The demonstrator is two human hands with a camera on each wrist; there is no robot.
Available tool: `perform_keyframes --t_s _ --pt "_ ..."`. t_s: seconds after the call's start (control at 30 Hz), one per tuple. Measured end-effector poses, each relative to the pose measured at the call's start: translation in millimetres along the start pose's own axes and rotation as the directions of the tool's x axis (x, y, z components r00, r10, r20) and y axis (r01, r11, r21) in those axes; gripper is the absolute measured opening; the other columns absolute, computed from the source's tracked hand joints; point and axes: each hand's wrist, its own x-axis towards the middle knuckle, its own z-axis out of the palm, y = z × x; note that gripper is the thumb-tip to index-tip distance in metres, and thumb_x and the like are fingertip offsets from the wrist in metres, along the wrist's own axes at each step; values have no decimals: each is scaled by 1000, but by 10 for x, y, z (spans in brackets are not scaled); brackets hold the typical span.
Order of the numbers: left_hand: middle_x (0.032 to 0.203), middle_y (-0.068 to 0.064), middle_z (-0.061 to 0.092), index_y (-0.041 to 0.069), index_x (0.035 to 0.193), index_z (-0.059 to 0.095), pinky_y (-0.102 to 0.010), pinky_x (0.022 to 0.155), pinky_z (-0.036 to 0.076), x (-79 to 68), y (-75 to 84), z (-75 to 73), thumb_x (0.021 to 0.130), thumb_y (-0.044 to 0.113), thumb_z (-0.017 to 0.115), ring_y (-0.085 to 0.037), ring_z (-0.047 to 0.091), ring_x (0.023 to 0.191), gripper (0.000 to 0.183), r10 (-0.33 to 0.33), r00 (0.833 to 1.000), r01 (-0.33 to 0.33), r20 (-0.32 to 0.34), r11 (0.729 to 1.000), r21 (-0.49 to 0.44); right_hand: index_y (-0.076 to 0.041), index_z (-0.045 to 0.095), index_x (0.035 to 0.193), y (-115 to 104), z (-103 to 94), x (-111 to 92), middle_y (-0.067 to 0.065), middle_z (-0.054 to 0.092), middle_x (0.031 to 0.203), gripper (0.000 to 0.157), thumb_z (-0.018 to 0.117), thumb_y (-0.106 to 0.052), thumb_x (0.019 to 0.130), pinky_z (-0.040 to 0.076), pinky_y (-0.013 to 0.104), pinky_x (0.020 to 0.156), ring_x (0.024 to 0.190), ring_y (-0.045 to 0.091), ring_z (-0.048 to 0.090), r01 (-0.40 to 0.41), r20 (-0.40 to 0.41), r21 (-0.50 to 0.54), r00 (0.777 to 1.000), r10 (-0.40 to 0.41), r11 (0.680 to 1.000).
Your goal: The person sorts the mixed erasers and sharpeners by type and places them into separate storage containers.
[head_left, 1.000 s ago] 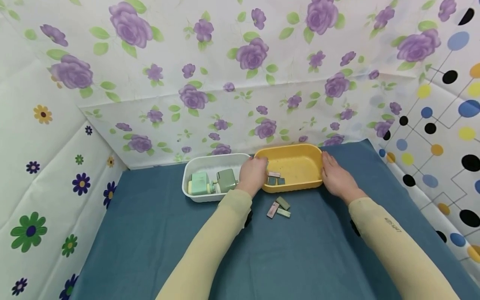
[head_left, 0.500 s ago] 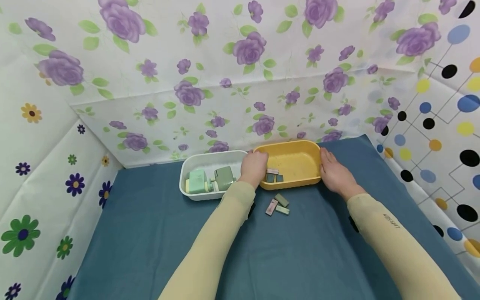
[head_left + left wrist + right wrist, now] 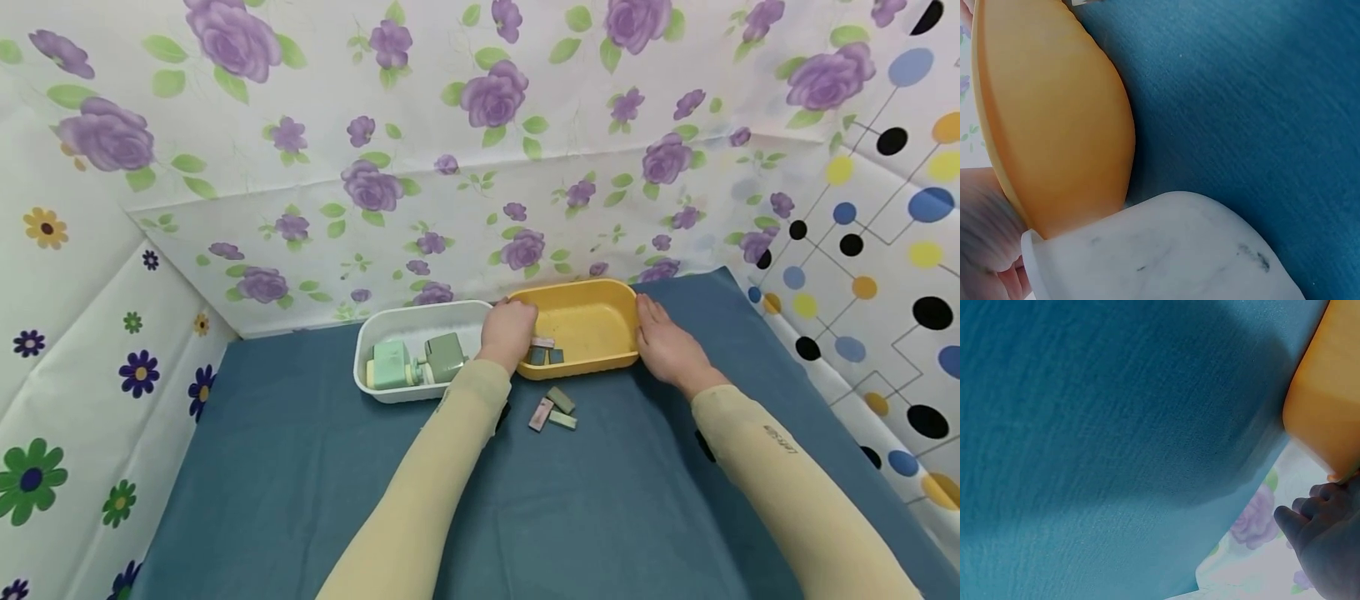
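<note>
A yellow plastic basin [image 3: 592, 323] stands against the back wall, right beside a white basin [image 3: 360, 358]. My left hand [image 3: 510, 335] grips the yellow basin's left end, fingers curled at its rim where the two basins meet. Against the opposite end lies my right hand [image 3: 669, 343], its fingers straight along the outer wall. Inside the yellow basin, near its left end, are a small pink block [image 3: 543, 342] and two dark blue-grey blocks [image 3: 538, 357]. The left wrist view shows the yellow wall [image 3: 1066, 119] touching the white one [image 3: 1147, 256].
The white basin holds a mint-green bottle [image 3: 391, 365] and a grey-green bottle [image 3: 446, 357], both lying down. On the blue cloth [image 3: 570, 508] in front are a pink block [image 3: 540, 414], an olive block [image 3: 560, 399] and a pale green block [image 3: 563, 420]. Patterned sheets hang around.
The head view has tilted and shifted slightly, moving everything a little in the picture. Both hands stay at the ends of the yellow basin.
</note>
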Motion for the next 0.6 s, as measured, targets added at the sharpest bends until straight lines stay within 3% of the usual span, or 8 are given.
perform_keyframes --t_s 0.6 --pt "110 1 79 18 117 80 -33 120 42 -14 -2 28 104 0 63 -20 70 111 27 22 999 -22 -28 1000 16 3 -5 169 -14 -3 -8 26 1 177 67 30 -22 117 15 62 129 162 47 5 1 0 -4 1000 -1 1000"
